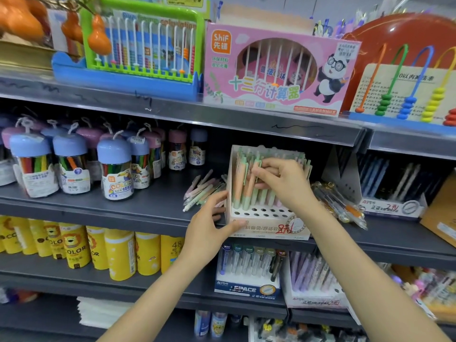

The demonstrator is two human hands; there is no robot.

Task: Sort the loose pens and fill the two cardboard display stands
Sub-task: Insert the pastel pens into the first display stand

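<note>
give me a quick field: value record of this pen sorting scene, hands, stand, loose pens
left hand: grips the stand's front left corner, thumb along the front edge
right hand: fingers pinch an orange pen among the standing pens
display stand: white cardboard, on the middle shelf, back rows filled, front holes still empty
pens in stand: orange and green, upright
loose pens: pastel pile lying on the shelf, left of the stand
bagged pens: clear-wrapped bundle lying right of the stand
second stand: further right, holding dark pens
</note>
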